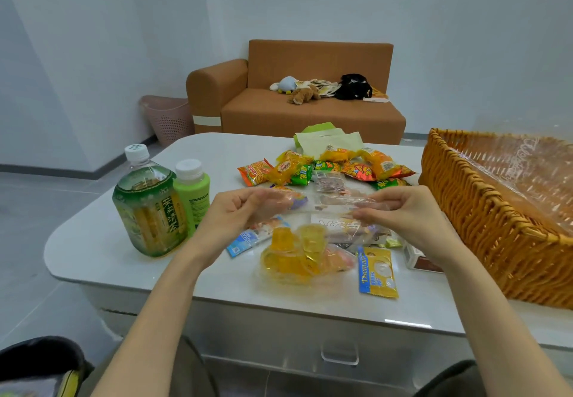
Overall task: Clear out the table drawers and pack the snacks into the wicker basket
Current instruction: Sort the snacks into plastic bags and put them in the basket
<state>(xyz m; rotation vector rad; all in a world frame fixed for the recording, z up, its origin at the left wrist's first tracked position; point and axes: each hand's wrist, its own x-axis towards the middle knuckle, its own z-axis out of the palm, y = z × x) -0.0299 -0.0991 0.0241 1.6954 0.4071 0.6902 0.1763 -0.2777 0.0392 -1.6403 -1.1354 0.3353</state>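
My left hand (238, 210) and my right hand (400, 210) each pinch one end of a clear plastic snack bag (335, 204), stretched between them above the white table (124, 257). Under the bag lies a clear pack of yellow jelly cups (297, 254). A blue and yellow sachet (376, 272) and a blue wrapper (248, 238) lie beside it. Several orange, yellow and green snack packets (328, 165) are spread farther back. The wicker basket (483, 216), lined with clear film, stands at the right. A drawer handle (339, 356) shows on the table front below.
A large green tea bottle (148, 204) and a smaller green bottle (192, 195) stand at the table's left. Pale green paper (325, 139) lies at the far edge. A dark box (418, 257) sits near the basket. Behind are an orange sofa (310, 108) with toys and a pink bin (167, 117).
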